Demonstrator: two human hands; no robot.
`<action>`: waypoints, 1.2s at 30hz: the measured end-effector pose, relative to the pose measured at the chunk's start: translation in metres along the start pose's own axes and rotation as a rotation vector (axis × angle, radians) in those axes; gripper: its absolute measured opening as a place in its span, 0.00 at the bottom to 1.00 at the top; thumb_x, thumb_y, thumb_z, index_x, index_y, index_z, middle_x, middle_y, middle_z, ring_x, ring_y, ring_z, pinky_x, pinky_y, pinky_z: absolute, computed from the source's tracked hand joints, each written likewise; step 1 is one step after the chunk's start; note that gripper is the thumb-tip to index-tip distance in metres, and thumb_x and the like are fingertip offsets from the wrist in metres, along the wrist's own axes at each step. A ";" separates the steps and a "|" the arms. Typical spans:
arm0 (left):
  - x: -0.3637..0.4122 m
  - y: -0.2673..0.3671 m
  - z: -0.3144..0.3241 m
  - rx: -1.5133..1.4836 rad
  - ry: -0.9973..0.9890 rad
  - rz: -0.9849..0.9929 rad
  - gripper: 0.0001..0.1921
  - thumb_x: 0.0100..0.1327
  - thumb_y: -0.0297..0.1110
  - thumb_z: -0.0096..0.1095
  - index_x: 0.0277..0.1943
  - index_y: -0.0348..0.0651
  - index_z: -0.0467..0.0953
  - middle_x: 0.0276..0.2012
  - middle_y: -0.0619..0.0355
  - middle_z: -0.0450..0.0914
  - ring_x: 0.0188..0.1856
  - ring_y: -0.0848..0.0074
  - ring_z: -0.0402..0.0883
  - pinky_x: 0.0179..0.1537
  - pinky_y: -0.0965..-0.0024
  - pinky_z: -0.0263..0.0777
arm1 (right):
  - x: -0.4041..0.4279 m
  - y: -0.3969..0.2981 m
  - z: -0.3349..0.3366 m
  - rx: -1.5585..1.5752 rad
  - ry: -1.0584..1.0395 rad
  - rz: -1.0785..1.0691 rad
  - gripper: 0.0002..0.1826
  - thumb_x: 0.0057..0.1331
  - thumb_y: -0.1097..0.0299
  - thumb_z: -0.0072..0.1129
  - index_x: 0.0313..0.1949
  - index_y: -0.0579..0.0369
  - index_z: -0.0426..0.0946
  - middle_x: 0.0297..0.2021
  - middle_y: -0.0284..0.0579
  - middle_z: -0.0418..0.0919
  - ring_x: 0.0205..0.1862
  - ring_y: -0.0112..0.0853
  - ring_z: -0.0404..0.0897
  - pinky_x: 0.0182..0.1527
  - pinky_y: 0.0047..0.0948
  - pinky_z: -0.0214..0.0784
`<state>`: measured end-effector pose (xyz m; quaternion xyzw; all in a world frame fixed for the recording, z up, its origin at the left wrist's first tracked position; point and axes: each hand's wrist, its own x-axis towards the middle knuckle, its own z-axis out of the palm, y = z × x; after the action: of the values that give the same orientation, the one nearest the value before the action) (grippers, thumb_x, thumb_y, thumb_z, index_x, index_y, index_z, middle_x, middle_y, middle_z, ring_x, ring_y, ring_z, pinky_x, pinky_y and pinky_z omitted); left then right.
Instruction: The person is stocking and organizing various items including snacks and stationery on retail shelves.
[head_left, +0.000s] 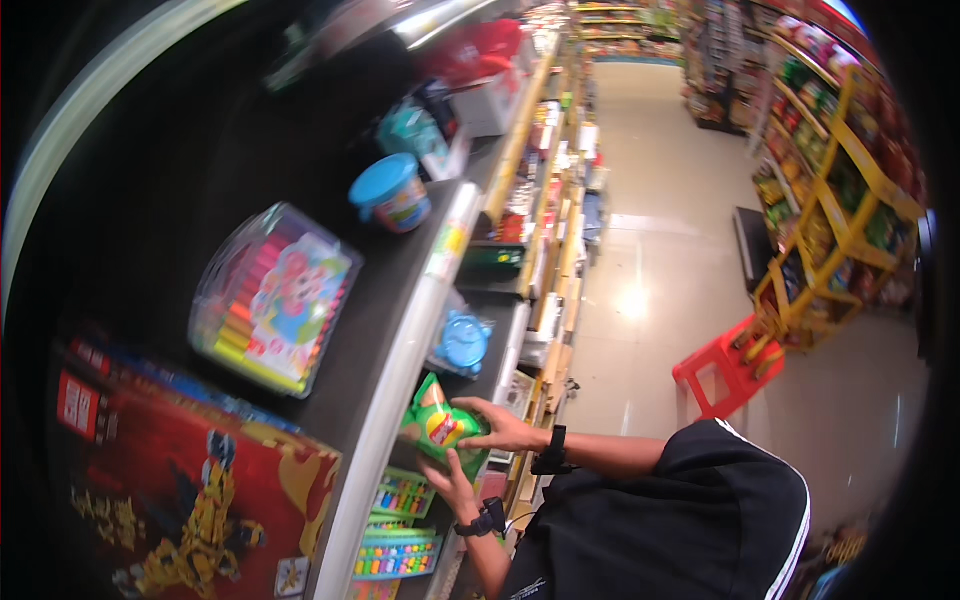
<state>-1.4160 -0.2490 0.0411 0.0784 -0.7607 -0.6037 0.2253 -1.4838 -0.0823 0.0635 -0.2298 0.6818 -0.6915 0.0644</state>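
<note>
A green bag of Lay's potato chips (442, 426) is held between both hands, just off the front edge of a dark shelf (315, 427). My right hand (499, 426) grips its near side, thumb across the front. From below, my left hand (450, 480) supports the lower part of the bag, fingers partly hidden behind it. Each wrist wears a black band. On the shelf beyond, a clear case of colored markers (281, 307) lies beside a small bucket with a blue lid (390, 191).
A large red toy box (202, 495) occupies the shelf's lower left. Blue toy packs (463, 341) and bead-like trays (397, 555) sit on lower shelves. Across the tiled aisle (645, 262) stand a red plastic stool (727, 367) and a yellow rack (840, 202) of snack bags.
</note>
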 end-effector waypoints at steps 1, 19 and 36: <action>-0.001 -0.002 0.006 0.029 -0.016 0.018 0.39 0.66 0.47 0.64 0.69 0.27 0.55 0.64 0.39 0.65 0.65 0.57 0.66 0.66 0.58 0.57 | -0.008 -0.003 -0.009 -0.023 0.000 0.010 0.46 0.59 0.55 0.71 0.69 0.61 0.57 0.65 0.55 0.66 0.68 0.40 0.65 0.69 0.36 0.58; -0.099 0.063 0.229 -0.490 -1.024 -0.174 0.29 0.64 0.28 0.67 0.66 0.36 0.62 0.59 0.53 0.72 0.60 0.69 0.71 0.61 0.66 0.64 | -0.249 -0.057 -0.196 0.057 0.632 0.189 0.40 0.63 0.49 0.67 0.67 0.56 0.63 0.63 0.50 0.69 0.64 0.37 0.69 0.65 0.39 0.62; -0.369 0.169 0.386 -0.346 -1.906 -0.278 0.35 0.60 0.25 0.70 0.68 0.36 0.60 0.59 0.51 0.72 0.60 0.69 0.71 0.61 0.65 0.65 | -0.578 -0.122 -0.229 0.005 1.381 0.162 0.41 0.60 0.50 0.70 0.65 0.60 0.64 0.59 0.49 0.72 0.62 0.35 0.70 0.65 0.36 0.62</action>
<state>-1.2317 0.2803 0.0455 -0.3875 -0.5090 -0.5386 -0.5484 -1.0372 0.3670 0.0568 0.3145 0.5800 -0.6741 -0.3321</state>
